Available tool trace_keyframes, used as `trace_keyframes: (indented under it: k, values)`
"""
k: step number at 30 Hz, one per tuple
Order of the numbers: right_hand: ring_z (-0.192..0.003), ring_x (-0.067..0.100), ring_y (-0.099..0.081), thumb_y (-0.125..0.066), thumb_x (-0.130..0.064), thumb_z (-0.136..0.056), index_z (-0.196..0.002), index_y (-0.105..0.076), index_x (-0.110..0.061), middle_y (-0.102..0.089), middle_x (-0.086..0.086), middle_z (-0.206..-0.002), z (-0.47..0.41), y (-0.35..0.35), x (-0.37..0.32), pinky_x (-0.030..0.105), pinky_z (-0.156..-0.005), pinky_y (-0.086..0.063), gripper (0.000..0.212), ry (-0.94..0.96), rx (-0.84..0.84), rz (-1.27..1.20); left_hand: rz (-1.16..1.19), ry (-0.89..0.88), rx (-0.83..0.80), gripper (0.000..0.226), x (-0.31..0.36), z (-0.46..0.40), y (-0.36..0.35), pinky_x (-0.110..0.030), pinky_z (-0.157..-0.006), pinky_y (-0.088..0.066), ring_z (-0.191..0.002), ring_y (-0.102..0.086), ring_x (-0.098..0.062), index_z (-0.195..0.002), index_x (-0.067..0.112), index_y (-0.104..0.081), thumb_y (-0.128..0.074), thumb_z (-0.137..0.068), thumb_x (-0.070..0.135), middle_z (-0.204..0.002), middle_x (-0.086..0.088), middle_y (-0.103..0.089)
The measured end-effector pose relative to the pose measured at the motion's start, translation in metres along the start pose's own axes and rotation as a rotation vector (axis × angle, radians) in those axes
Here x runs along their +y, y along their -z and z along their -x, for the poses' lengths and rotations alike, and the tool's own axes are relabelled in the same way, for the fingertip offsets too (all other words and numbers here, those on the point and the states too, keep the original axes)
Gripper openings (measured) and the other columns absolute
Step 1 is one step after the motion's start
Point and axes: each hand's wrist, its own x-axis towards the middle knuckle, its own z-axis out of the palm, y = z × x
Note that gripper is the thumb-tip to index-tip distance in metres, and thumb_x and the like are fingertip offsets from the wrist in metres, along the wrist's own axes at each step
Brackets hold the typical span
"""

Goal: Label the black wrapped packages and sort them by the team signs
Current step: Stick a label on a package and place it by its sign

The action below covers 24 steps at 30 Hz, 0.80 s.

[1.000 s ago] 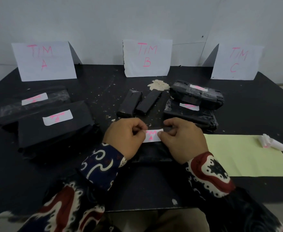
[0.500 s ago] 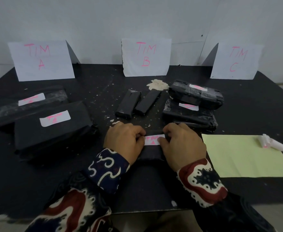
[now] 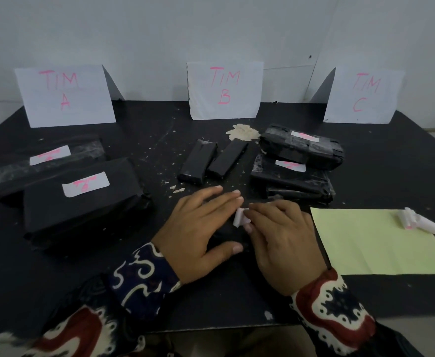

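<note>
As both hands (image 3: 201, 228) press label (image 3: 239, 218) | pkg (image 3: 226, 235) under

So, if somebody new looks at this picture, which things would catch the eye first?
Probably the three white signs at the back, lettered in pink: TIM A at left, TIM B in the middle, TIM C at right. Next, the two hands in the centre, left hand and right hand, pressing a small white label onto a black package. A pale yellow sheet lies at right.
</note>
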Motion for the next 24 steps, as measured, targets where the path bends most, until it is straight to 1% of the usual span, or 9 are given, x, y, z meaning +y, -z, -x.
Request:
trace_keyframes:
  k: [4, 7, 8, 10, 12, 14, 17, 22, 24]
  values:
    - [-0.106, 0.021, -0.056, -0.045, -0.035, -0.091, -0.111, -0.069, -0.025, -0.067, -0.012, -0.113, 0.001, -0.002, 0.000, 0.038, -0.081, -0.043, 0.032, 0.030, -0.063, -0.001, 0.025, -0.044, -0.094, 0.074, 0.003, -0.008, -0.004, -0.039, -0.112, -0.026, -0.145, -0.019, -0.012, -0.149, 0.028, -0.026, -0.048, -0.087, 0.061, -0.151, 0.014, -0.037]
    - [-0.108, 0.019, -0.054, -0.044, -0.038, -0.092, -0.112, -0.069, -0.026, -0.068, -0.012, -0.114, 0.003, -0.001, 0.002, 0.039, -0.084, -0.043, 0.035, 0.019, -0.086, 0.008, 0.023, 0.001, -0.130, 0.076, -0.002, -0.008, -0.009, -0.037, -0.113, -0.025, -0.143, -0.019, -0.008, -0.150, 0.032, -0.022, -0.047, -0.086, 0.064, -0.145, 0.017, -0.043]
    - [-0.108, 0.019, -0.054, -0.044, -0.040, -0.092, -0.110, -0.070, -0.026, -0.068, -0.013, -0.113, 0.004, -0.001, 0.003, 0.039, -0.084, -0.042, 0.035, 0.011, -0.087, 0.016, 0.010, 0.006, -0.120, 0.075, -0.005, -0.007, -0.009, -0.036, -0.112, -0.027, -0.142, -0.023, -0.009, -0.149, 0.033, -0.026, -0.048, -0.085, 0.066, -0.142, 0.018, -0.045]
    - [-0.107, 0.019, -0.055, -0.042, -0.044, -0.093, -0.107, -0.071, -0.027, -0.069, -0.013, -0.111, 0.006, -0.001, 0.004, 0.040, -0.086, -0.041, 0.037, -0.003, -0.095, 0.034, -0.041, -0.014, -0.087, 0.068, -0.008, -0.004, -0.008, -0.037, -0.107, -0.033, -0.137, -0.032, -0.013, -0.142, 0.033, -0.041, -0.049, -0.084, 0.068, -0.132, 0.015, -0.051]
    - [-0.106, 0.020, -0.057, -0.041, -0.048, -0.093, -0.105, -0.072, -0.027, -0.070, -0.013, -0.109, 0.007, -0.002, 0.005, 0.041, -0.086, -0.042, 0.040, -0.011, -0.108, 0.047, -0.108, -0.040, -0.045, 0.059, -0.008, -0.003, -0.006, -0.042, -0.103, -0.039, -0.132, -0.040, -0.018, -0.126, 0.030, -0.059, -0.048, -0.083, 0.070, -0.123, 0.011, -0.056]
    - [-0.104, 0.021, -0.059, -0.040, -0.051, -0.093, -0.103, -0.073, -0.026, -0.071, -0.012, -0.108, 0.007, -0.002, 0.005, 0.042, -0.085, -0.044, 0.042, -0.018, -0.119, 0.059, -0.168, -0.033, -0.011, 0.060, -0.009, -0.001, -0.003, -0.046, -0.102, -0.040, -0.130, -0.043, -0.020, -0.114, 0.028, -0.067, -0.046, -0.082, 0.073, -0.120, 0.008, -0.059]
    - [-0.102, 0.021, -0.059, -0.041, -0.053, -0.092, -0.101, -0.074, -0.026, -0.071, -0.013, -0.106, 0.006, 0.000, 0.006, 0.042, -0.086, -0.044, 0.043, -0.030, -0.132, 0.087, -0.237, -0.003, -0.005, 0.068, -0.013, 0.007, 0.000, -0.046, -0.103, -0.037, -0.130, -0.044, -0.022, -0.112, 0.026, -0.070, -0.043, -0.080, 0.079, -0.123, 0.006, -0.060]
    - [-0.101, 0.020, -0.059, -0.043, -0.053, -0.090, -0.099, -0.074, -0.025, -0.071, -0.012, -0.104, 0.004, 0.001, 0.003, 0.042, -0.086, -0.045, 0.043, -0.041, -0.144, 0.116, -0.302, 0.019, -0.042, 0.072, -0.016, 0.016, 0.003, -0.046, -0.103, -0.037, -0.129, -0.045, -0.022, -0.116, 0.026, -0.069, -0.041, -0.079, 0.081, -0.126, 0.004, -0.059]
    - [-0.103, 0.021, -0.059, -0.046, -0.049, -0.089, -0.106, -0.073, -0.022, -0.069, -0.008, -0.109, 0.002, 0.003, 0.001, 0.042, -0.087, -0.045, 0.042, -0.049, -0.097, 0.078, -0.311, 0.011, -0.023, 0.072, -0.014, 0.016, 0.002, -0.046, -0.102, -0.038, -0.128, -0.046, -0.022, -0.117, 0.023, -0.069, -0.046, -0.078, 0.079, -0.127, 0.002, -0.059]
